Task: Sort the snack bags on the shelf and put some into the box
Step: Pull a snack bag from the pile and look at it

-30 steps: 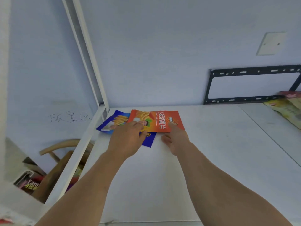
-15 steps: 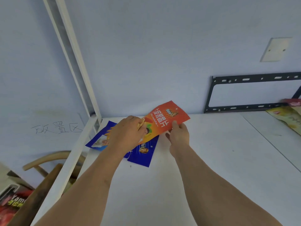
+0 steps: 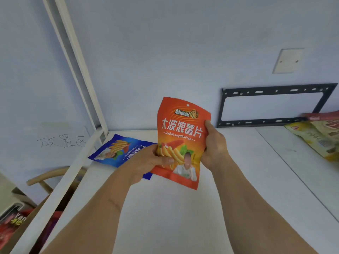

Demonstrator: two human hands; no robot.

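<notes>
An orange snack bag (image 3: 182,132) with white lettering is held upright above the white shelf top (image 3: 165,208). My left hand (image 3: 146,162) grips its lower left edge. My right hand (image 3: 213,145) grips its right edge. A blue snack bag (image 3: 119,150) lies flat on the shelf behind my left hand, near the back left corner, partly hidden by my hand and the orange bag. No box is in view.
White shelf posts (image 3: 73,57) rise at the left. A black metal bracket (image 3: 275,105) hangs on the wall. Yellow and red snack bags (image 3: 319,136) lie at the right edge. A wooden chair (image 3: 47,178) and packages (image 3: 12,222) sit below left.
Both hands lifted the orange bag off the shelf and turned it from lying flat to upright, front facing me. The blue bag stayed on the shelf.
</notes>
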